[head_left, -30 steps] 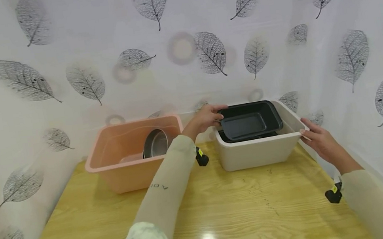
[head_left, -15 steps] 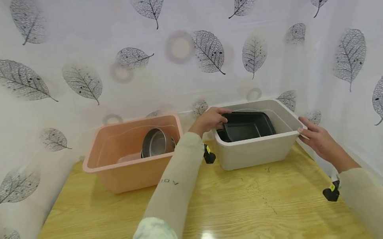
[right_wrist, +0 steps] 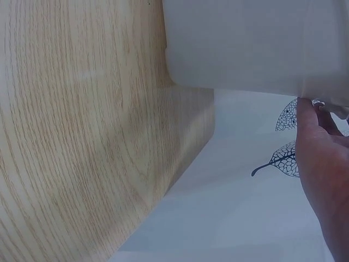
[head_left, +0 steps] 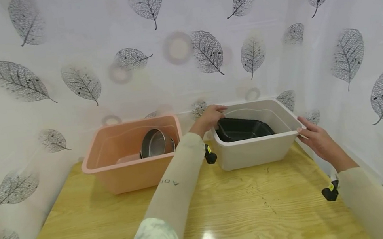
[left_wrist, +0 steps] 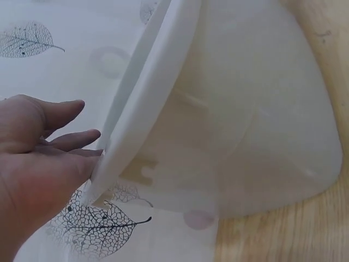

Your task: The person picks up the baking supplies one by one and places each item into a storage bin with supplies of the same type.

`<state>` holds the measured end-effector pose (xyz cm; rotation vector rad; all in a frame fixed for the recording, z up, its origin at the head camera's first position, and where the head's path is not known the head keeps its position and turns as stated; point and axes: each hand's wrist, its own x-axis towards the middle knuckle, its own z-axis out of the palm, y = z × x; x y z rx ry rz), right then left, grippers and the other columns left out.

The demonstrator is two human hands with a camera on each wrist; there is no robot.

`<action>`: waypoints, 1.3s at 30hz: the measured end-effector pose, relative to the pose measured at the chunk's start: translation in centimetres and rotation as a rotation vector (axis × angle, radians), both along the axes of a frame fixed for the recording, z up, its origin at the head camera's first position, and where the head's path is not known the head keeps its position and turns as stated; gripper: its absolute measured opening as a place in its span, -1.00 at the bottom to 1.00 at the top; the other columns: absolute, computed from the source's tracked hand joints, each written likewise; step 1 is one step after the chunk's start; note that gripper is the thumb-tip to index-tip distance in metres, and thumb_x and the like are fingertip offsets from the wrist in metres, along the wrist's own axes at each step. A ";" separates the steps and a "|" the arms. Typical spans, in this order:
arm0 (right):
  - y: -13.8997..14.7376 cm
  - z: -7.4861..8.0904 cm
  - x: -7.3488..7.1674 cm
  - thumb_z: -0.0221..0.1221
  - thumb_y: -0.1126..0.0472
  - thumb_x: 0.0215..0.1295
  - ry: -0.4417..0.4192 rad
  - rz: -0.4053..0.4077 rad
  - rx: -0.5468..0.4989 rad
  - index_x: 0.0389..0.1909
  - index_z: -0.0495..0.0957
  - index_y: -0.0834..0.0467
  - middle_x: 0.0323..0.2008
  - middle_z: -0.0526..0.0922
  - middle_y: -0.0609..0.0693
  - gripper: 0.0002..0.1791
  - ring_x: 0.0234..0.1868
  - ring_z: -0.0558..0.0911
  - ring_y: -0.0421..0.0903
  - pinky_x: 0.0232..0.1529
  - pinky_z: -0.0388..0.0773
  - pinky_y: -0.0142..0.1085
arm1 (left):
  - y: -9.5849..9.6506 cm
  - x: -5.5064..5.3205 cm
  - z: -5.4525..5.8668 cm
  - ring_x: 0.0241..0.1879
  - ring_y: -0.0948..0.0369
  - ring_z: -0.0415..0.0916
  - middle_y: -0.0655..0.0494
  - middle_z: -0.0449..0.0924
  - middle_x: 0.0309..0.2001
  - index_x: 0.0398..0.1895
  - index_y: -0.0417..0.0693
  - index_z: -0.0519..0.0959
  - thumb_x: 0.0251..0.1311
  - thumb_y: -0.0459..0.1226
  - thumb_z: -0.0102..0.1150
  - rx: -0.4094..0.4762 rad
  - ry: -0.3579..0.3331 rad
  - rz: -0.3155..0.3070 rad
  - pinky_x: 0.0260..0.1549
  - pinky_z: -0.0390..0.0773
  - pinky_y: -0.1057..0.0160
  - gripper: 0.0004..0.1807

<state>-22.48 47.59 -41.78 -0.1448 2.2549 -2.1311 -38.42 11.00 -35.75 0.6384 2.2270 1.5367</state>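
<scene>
A black rectangular baking pan (head_left: 244, 129) lies tilted inside the white plastic bin (head_left: 258, 152) at the right of the table. My left hand (head_left: 209, 118) is over that bin's left rim, fingertips beside the pan's upper left edge. In the left wrist view, the left hand's thumb and fingers (left_wrist: 76, 141) stay apart, and part of the fingers is hidden behind the rim. At the bin's right front corner my right hand (head_left: 317, 140) holds the rim. The right wrist view shows its thumb (right_wrist: 308, 112) against the bin's wall beneath the edge.
An orange plastic bin (head_left: 134, 176) stands to the left, with round metal pans (head_left: 156, 143) leaning in its right end. Both bins rest on a wooden table (head_left: 238, 209) against a leaf-patterned curtain (head_left: 179, 77).
The black baking pan has gone down from the white bin's top into it, and the left hand has come off it, rising slightly. The right hand keeps its place on the rim.
</scene>
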 end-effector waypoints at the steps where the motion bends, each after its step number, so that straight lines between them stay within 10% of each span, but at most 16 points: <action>1: 0.0 0.0 0.0 -0.08 0.15 0.63 -0.003 0.001 0.002 0.62 -0.41 0.02 0.59 -0.64 -0.08 -0.19 0.61 -0.36 0.11 0.49 -0.11 -0.22 | 0.0 0.1 0.1 -0.06 0.05 0.51 -0.22 0.32 0.45 0.46 -0.18 0.35 0.46 -0.45 -0.05 0.014 0.000 -0.006 -0.06 0.54 0.23 -0.48; 5: 0.0 0.0 0.0 -0.08 0.15 0.63 -0.011 0.004 0.003 0.62 -0.41 0.00 0.59 -0.63 -0.11 -0.18 0.61 -0.34 0.06 0.49 -0.02 -0.32 | 0.1 0.0 0.1 0.42 -0.03 0.32 -0.23 0.31 0.46 0.46 -0.20 0.35 0.48 -0.43 -0.04 0.065 -0.007 -0.011 0.46 0.31 0.04 -0.50; 21: -0.1 -0.3 0.2 -0.08 0.18 0.63 0.072 -0.027 0.062 0.62 -0.36 0.10 0.61 -0.54 -0.04 -0.21 0.63 -0.26 0.01 0.38 0.23 -0.55 | -2.7 0.6 -0.5 0.42 -0.11 0.32 -0.25 0.32 0.44 0.46 -0.27 0.31 0.47 -0.44 0.02 0.346 -0.142 -0.110 0.35 0.46 0.04 -0.48; 30: -0.2 -0.3 0.6 -0.04 0.23 0.60 0.089 -0.053 0.001 0.60 -0.32 0.22 0.61 -0.52 0.06 -0.21 0.10 0.47 -0.66 0.10 0.45 -0.71 | -3.7 2.0 -0.1 0.37 -0.06 0.40 -0.20 0.37 0.41 0.45 -0.17 0.36 0.44 -0.38 0.11 0.388 -0.138 -0.176 0.31 0.51 0.09 -0.47; 39: -1.5 -0.6 1.1 -0.12 -0.14 0.60 0.049 -0.247 0.273 0.63 -0.28 0.08 0.62 -0.43 0.01 -0.18 0.62 -0.32 0.05 0.62 -0.24 -0.15 | -6.1 4.2 -0.8 0.34 -0.04 0.45 -0.14 0.44 0.38 0.44 -0.09 0.40 0.44 -0.34 0.13 0.385 -0.087 -0.164 0.31 0.51 0.05 -0.48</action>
